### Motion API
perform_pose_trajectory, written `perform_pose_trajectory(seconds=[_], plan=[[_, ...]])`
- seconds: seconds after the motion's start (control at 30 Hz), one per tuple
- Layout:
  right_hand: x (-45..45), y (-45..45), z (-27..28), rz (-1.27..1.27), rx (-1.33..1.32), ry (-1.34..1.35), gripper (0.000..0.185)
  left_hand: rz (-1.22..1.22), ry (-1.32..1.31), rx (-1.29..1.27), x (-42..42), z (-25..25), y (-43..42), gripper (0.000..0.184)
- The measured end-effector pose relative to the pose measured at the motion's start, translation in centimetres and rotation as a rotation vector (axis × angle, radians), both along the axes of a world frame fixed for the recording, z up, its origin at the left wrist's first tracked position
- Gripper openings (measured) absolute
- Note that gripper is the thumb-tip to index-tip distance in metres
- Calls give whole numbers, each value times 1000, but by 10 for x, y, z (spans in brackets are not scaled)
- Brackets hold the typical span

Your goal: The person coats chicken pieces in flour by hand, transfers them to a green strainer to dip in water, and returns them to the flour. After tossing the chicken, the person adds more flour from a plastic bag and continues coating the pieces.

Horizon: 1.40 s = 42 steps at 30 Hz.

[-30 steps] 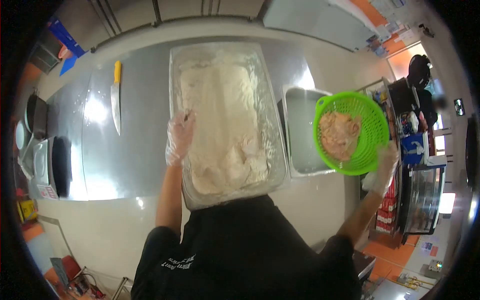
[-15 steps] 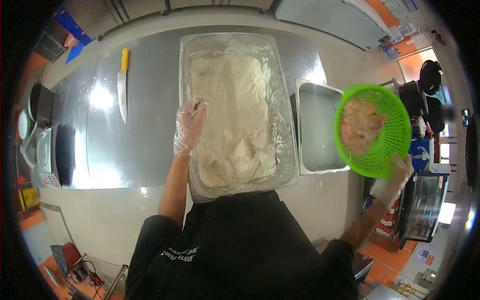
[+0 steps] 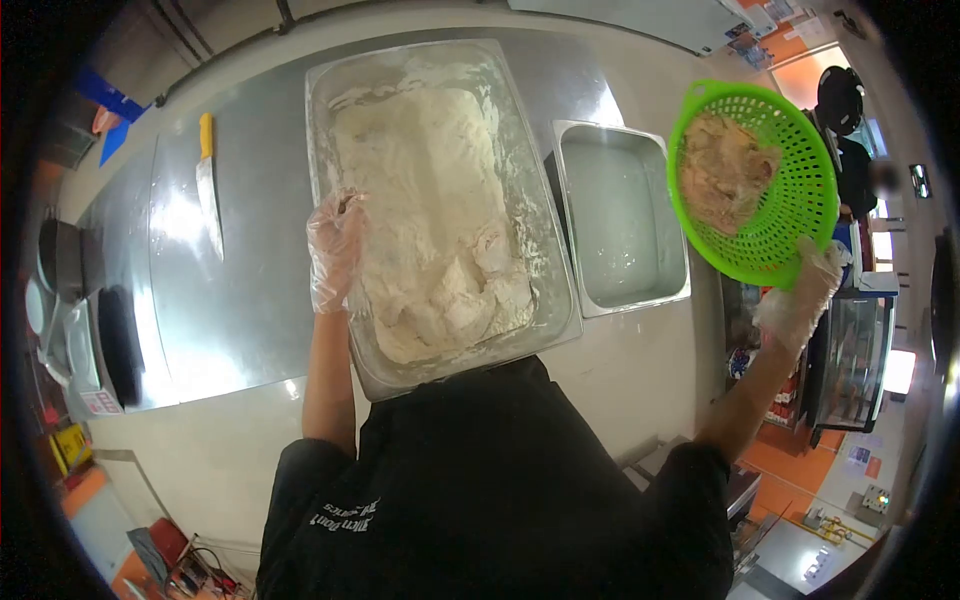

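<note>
Green plastic colander at the right side, to the right of the shallower steel pan, apparently raised and tilted. Heaped inside, raw meat, probably chicken, against the colander's left side. Gripped at the near-right rim by the plastic-gloved right hand, fingers closed over the edge; meat to the far left of that grip, long axis of the opening running far-left to near-right. Right hand much nearer the meat than the gloved left hand, curled closed at the left wall of the flour tray; too unclear to tell whether holding rim or anything else. Tray longer from near to far, with flour inside and coated lumps near right. Farther left, on the steel table, a yellow-handled knife, blade pointing near. Counted: one colander, one pan, one tray, one knife, two gloved hands; meat pieces and lumps too merged to count.
</note>
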State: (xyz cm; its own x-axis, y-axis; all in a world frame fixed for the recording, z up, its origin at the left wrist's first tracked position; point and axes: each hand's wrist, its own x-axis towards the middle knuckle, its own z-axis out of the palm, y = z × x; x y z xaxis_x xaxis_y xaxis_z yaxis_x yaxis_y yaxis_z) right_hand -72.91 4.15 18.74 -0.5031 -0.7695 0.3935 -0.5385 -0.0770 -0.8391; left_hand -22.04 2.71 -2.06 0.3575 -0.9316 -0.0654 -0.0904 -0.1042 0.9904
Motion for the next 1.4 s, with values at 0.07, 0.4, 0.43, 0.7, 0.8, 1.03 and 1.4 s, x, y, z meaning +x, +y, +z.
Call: perform_pose_trajectory(seconds=[0.07, 0.4, 0.43, 0.7, 0.8, 1.03, 1.4], plan=[[-9, 2, -27, -28, 95, 116, 9, -1, 29, -16, 0, 0, -2, 15], [-46, 0, -45, 78, 206, 63, 8, 0, 23, -91, 4, -5, 0, 14], [-24, 3, -17, -98, 223, 103, 9, -14, -14, -84, 2, -4, 1, 14], [-24, 7, -48, -62, 162, 78, 10, 16, 27, -25, 0, -1, -1, 14], [-25, -14, -85, 100, 413, 186, 8, 24, 13, -35, -2, 3, 1, 13], [-36, -2, -5, -11, 81, 70, 14, 31, -66, -63, -1, -8, -1, 11], [-10, -4, -71, 87, 294, 76, 6, 33, -15, -67, -3, 1, 0, 15]])
